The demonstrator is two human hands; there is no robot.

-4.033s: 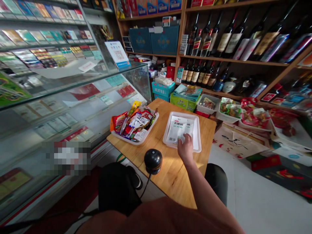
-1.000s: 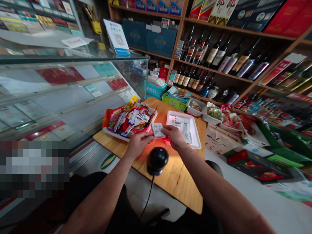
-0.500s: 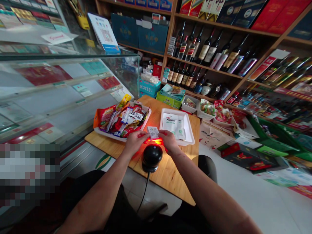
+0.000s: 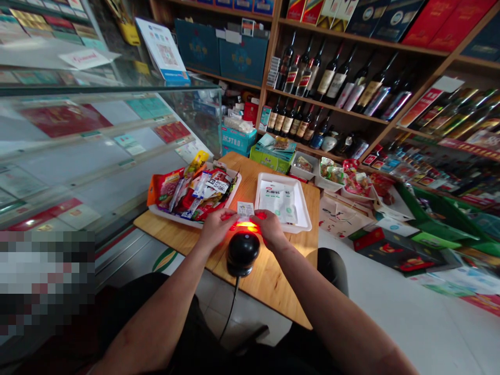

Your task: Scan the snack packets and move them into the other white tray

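Between my two hands is a small white packet point(image 4: 245, 209) with printing on it, too small to read. My left hand point(image 4: 215, 227) pinches its left edge, and my right hand point(image 4: 269, 227) pinches the right edge. Just below it stands a black barcode scanner point(image 4: 242, 253), its red-orange light shining onto the packet and my fingers. A cable runs down from the scanner. Left of my hands, a white tray point(image 4: 175, 219) is heaped with colourful snack packets point(image 4: 199, 190). To the right, another white tray point(image 4: 303, 216) holds white-and-green packets point(image 4: 278, 200).
Everything stands on a small wooden table point(image 4: 287, 278). A glass display counter point(image 4: 117, 151) borders it on the left. Behind are a green box point(image 4: 269, 159) and shelves of bottles point(image 4: 328, 78). Paper bags and boxes point(image 4: 344, 216) sit on the right.
The packet has tilted more upright above the scanner's light, still between both hands. The camera view has shifted slightly; the trays stay in place.
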